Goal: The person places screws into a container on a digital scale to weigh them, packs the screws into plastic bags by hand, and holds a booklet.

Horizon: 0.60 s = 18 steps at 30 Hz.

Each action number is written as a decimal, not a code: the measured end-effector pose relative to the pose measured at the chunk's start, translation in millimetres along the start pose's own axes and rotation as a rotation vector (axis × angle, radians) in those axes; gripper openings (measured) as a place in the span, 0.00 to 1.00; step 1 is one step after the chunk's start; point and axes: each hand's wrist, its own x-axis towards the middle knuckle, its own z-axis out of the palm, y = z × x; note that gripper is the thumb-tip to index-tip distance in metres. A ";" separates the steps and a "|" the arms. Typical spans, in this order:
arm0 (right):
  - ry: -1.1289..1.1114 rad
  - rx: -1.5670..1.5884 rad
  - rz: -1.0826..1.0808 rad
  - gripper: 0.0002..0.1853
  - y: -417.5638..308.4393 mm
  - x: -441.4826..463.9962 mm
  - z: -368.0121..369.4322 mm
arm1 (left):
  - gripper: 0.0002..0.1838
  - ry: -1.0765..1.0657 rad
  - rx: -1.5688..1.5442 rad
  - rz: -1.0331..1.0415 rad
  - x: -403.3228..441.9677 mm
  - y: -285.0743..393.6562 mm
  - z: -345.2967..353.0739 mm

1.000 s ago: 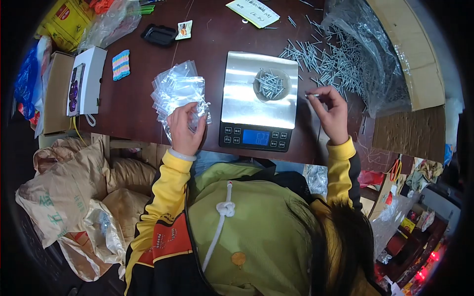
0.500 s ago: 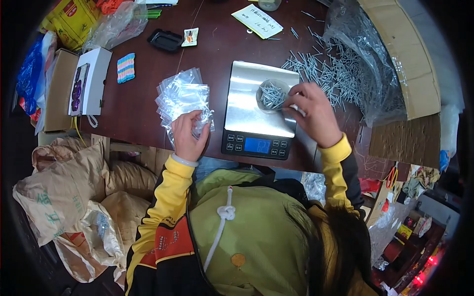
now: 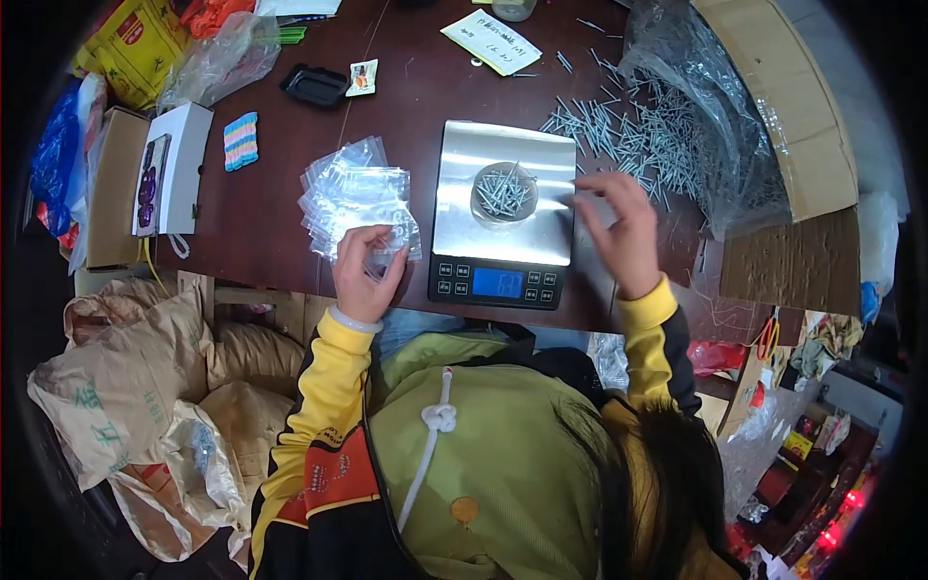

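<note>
In the head view, a scale [image 3: 498, 253] stands on the counter [image 3: 261, 232] in front of the person, its steel plate on the far side and its lit blue display [image 3: 498, 282] and buttons on the near side; the digits are too blurred to read. A round cup [image 3: 477, 208] sits on the plate, filled with screws [image 3: 505, 190], some of which lean out over its rim.

The right hand [image 3: 623, 232] is just beside the plate's right edge, its thumb and forefinger parted, with nothing visible between them. The left hand [image 3: 365, 280] is at the near corner of a fanned stack of clear bags [image 3: 358, 198], left of the scale; its fingertips lie on the plastic, with the thumb spread away from them.

Beyond the right hand, a loose heap [image 3: 648, 145] of similar screws spreads over the counter toward a clear sheet [image 3: 715, 145] and a carton [image 3: 783, 106]. A handwritten note [image 3: 491, 42] lies at the far side, near a few stray screws. Farther left are a black tray [image 3: 315, 87] with a small packet [image 3: 362, 77] beside it, a striped bundle [image 3: 241, 141], and a white box [image 3: 184, 164] with a purple phone [image 3: 150, 184] against it.
</note>
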 end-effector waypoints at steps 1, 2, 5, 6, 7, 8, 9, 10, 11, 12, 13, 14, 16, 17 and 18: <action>0.007 -0.005 0.078 0.10 19.9 -1.4 -4.5 | 0.18 0.004 -0.020 0.005 0.3 1.7 -0.9; 0.014 -0.010 0.157 0.09 41.4 -3.9 -6.7 | 0.17 0.012 -0.012 0.033 0.5 3.5 -1.3; 0.031 -0.228 0.237 0.08 92.2 -9.5 -2.3 | 0.16 0.034 0.007 0.114 3.1 11.0 -3.6; 0.027 -0.291 0.242 0.08 93.8 -4.8 -0.4 | 0.16 0.040 0.012 0.136 4.8 14.7 -5.2; 0.021 -0.354 0.247 0.08 94.4 -1.0 1.4 | 0.16 0.045 0.018 0.157 5.7 17.8 -7.3; 0.016 -0.416 0.254 0.08 94.7 2.3 3.4 | 0.16 0.045 0.022 0.161 5.7 20.0 -9.8; -0.025 -0.492 0.285 0.09 93.1 6.2 6.7 | 0.16 0.045 0.026 0.165 5.7 22.0 -12.0; -0.022 -0.566 0.250 0.09 94.3 7.4 11.8 | 0.16 0.045 0.029 0.169 5.6 23.5 -13.9; -0.017 -0.640 0.214 0.09 96.6 7.3 17.4 | 0.17 0.048 0.027 0.157 5.0 24.9 -15.6; -0.010 -0.714 0.176 0.10 97.4 8.0 20.6 | 0.17 0.052 0.026 0.145 4.5 26.2 -17.2; -0.016 -0.726 0.165 0.09 97.4 8.4 21.3 | 0.17 0.056 0.024 0.133 4.2 27.0 -18.5; -0.008 -0.681 0.172 0.09 96.6 8.0 19.7 | 0.18 0.052 0.025 0.129 4.2 27.2 -19.5; 0.008 -0.593 0.187 0.08 91.7 6.4 10.6 | 0.19 0.044 0.023 0.121 3.9 26.6 -20.7; 0.013 -0.440 0.242 0.08 91.7 3.6 5.3 | 0.19 0.040 0.025 0.118 3.4 25.5 -20.5; 0.019 -0.287 0.297 0.07 93.1 -0.6 -1.7 | 0.19 0.034 0.025 0.115 3.1 24.1 -19.8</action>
